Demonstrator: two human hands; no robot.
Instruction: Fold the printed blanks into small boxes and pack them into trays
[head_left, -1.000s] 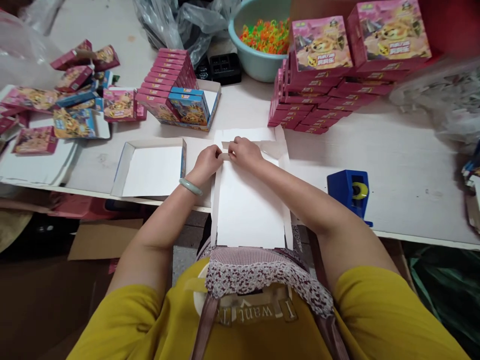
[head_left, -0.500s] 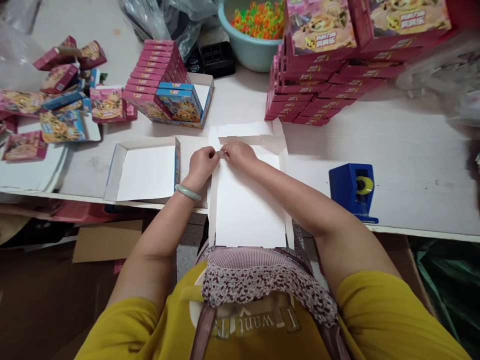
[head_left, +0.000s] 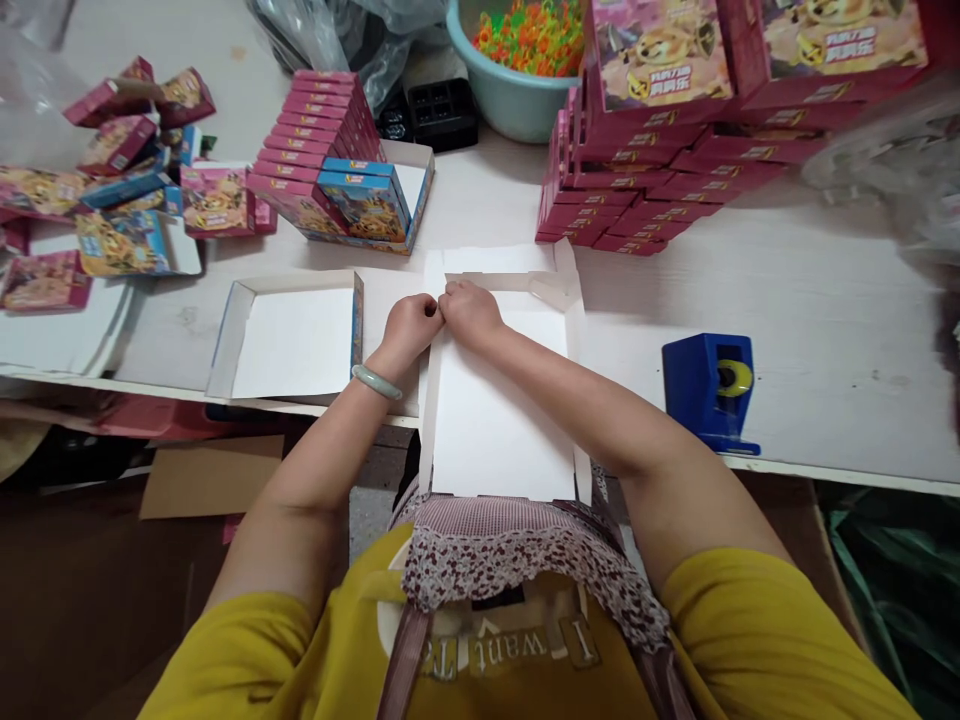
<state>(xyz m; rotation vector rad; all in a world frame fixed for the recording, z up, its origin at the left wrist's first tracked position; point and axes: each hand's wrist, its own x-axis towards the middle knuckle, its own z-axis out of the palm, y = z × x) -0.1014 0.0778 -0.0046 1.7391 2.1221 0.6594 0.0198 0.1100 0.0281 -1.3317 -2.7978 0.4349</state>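
Note:
A white cardboard box tray [head_left: 502,430], partly folded up, lies in front of me with its near edge against my apron. At its far left corner, my left hand [head_left: 412,325] has thumb and fingers closed on the side wall from the outside. My right hand [head_left: 471,312] reaches inside the tray and pinches the same corner, its fingertips meeting those of the left. Whatever small piece may be between the fingertips is hidden. Beyond the hands, the tray's far flap [head_left: 502,260] stands out over the table.
To the left is a folded box tray [head_left: 296,345]; behind it, another holds pink and blue small boxes [head_left: 364,205]. Loose small boxes [head_left: 124,245] lie far left. A blue tape dispenser [head_left: 705,390] stands right, stacked pink boxes [head_left: 607,215] and a basin [head_left: 510,100] at the back.
My hands have drawn together at the tray's corner; a small light strip seen between the fingertips before is now covered. The whole view has shifted slightly.

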